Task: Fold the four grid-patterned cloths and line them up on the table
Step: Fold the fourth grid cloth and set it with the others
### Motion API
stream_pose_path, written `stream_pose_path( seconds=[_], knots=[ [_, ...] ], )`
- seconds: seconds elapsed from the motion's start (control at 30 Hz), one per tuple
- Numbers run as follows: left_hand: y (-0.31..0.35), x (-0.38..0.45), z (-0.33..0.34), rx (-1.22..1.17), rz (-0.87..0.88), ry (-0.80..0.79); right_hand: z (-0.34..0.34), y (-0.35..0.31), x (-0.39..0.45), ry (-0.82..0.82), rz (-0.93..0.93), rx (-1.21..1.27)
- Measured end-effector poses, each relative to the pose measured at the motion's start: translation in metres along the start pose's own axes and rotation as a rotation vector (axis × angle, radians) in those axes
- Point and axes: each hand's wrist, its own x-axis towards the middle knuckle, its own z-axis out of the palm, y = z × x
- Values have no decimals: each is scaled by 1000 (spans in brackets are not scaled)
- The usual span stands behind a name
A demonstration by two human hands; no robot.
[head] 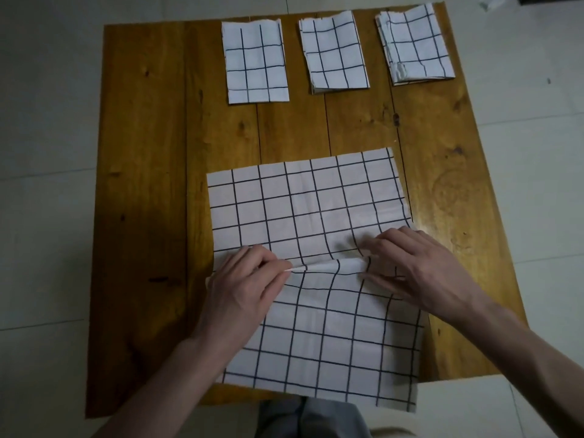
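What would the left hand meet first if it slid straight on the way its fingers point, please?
Probably the right hand: the left hand points right along the pinched ridge of the cloth.

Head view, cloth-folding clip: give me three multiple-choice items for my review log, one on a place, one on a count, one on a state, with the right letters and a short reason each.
1. Where do the folded cloths lie?
A. Along the table's far edge
B. Stacked at the near edge
C. On the floor

2. How many cloths are already folded?
A. One
B. Two
C. Three

3. What state is the large cloth in?
A. Fully folded
B. Spread out, with a ridge pinched up across it
C. Hanging off the table's left side

Answers:
1. A: the left folded cloth, middle folded cloth and right folded cloth sit side by side, apart, at the far edge of the table.
2. C: three small folded rectangles show.
3. B: the large cloth lies open while the left hand and right hand pinch up a crease across it.
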Motion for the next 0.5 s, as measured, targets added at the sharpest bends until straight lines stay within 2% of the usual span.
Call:
stream_pose_path(
  seconds=[0.37,0.5],
  knots=[
    [-9,32,-43,30,58,79,-24,1,23,12,-60,5],
    [-23,33,-55,62,98,21,-36,3,29,47,-102,-7]
  ],
)
